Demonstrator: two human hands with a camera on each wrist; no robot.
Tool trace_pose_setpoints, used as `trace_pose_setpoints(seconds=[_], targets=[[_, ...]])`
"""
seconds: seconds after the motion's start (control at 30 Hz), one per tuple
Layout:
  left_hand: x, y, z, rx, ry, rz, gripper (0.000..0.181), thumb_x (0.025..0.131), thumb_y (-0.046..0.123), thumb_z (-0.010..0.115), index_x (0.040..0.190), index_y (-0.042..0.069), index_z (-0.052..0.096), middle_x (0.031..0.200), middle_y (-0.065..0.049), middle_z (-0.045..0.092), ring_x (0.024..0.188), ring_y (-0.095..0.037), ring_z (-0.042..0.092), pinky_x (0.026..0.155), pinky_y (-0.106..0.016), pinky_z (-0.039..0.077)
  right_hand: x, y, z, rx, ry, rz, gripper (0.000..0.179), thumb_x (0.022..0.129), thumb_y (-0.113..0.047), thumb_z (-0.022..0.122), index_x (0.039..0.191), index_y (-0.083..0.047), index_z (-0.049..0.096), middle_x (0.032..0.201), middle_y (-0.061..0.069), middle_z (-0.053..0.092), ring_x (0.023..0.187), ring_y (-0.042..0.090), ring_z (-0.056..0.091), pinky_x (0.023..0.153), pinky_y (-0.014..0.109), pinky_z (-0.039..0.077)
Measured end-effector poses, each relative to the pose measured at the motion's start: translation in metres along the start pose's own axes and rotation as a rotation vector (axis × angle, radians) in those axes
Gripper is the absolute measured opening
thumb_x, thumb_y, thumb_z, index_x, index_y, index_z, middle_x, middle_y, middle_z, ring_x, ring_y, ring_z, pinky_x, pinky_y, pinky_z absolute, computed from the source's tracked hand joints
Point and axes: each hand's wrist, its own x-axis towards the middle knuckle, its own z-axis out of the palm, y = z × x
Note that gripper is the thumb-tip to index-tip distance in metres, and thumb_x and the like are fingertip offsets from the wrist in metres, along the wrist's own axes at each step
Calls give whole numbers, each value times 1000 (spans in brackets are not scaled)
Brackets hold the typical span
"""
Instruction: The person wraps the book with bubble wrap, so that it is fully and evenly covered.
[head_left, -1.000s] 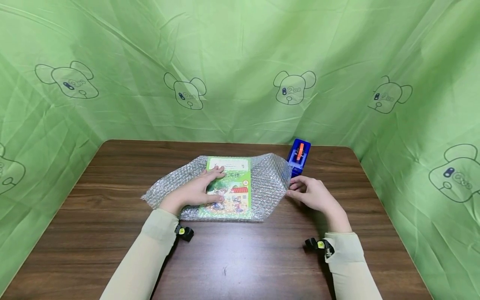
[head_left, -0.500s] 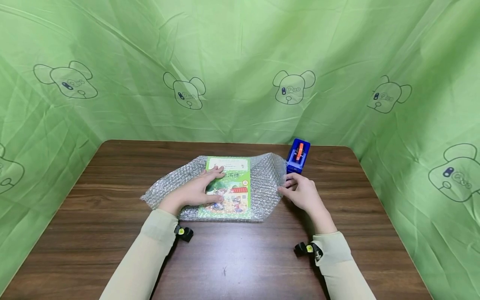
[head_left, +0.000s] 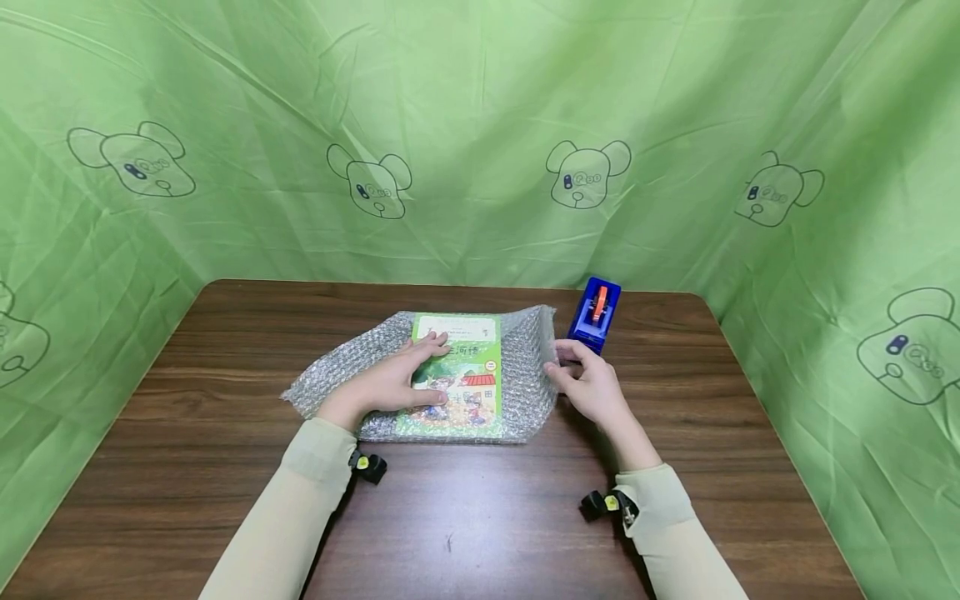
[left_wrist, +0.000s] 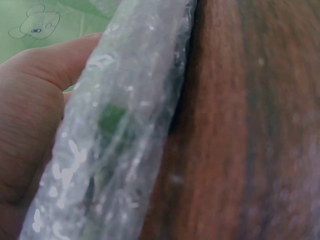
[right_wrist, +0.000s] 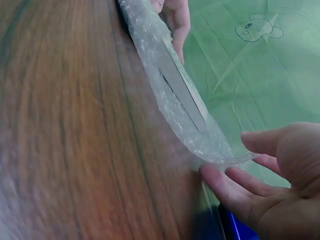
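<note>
Centre frame, the book (head_left: 480,375) is being pressed by the spread left hand (head_left: 386,383). The bubble wrap's (head_left: 527,375) right edge is being pinched by the right hand (head_left: 592,383), neither side being folded over yet.

The edge of the bubble wrap (right_wrist: 172,117) is held between the thumb and fingers (right_wrist: 220,187) of the right hand (right_wrist: 287,180). On the wrap a book (right_wrist: 185,85) is seen edge-on, and its far end is touched by the left hand (right_wrist: 176,27). The wooden surface (right_wrist: 65,125) is flanked by green cloth (right_wrist: 245,85), printed with an animal head (right_wrist: 259,28). Below the fingers, a blue object (right_wrist: 239,227) is partly cut off.
</note>
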Motion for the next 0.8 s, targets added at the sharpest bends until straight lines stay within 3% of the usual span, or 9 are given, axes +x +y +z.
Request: trace_pose_setpoints(seconds=[0.1,0.23,0.5,0.8], targets=[[0,0,0,2,0,0,92,96,50,83,170,14,40,183,-3,16,169,-34,7,135,-58,5,-1,-2,3,55,-41,11,46,101,-7,80,144,-3,64,131,27,74,107,40,78,78,31,67],[0,0,0,1,0,-4,93,96,51,83,170,14,40,183,-3,15,168,-36,6,135,-59,5,0,-4,6,43,-33,14,50,98,-7,83,144,-6,64,128,23,76,106,37,79,77,30,66],[0,-1,0,-10,4,-1,91,96,51,83,169,16,42,183,-2,16,168,-39,5,135,-60,3,-2,-8,12,50,24,-5,28,100,-13,83,124,-2,75,117,21,77,105,37,78,78,23,62],[0,-1,1,-4,2,-3,92,96,52,83,169,16,42,183,-1,15,168,-37,5,135,-60,4,-2,-11,17,84,19,-112,20,103,-18,79,120,-8,78,115,11,80,105,25,76,89,26,61]])
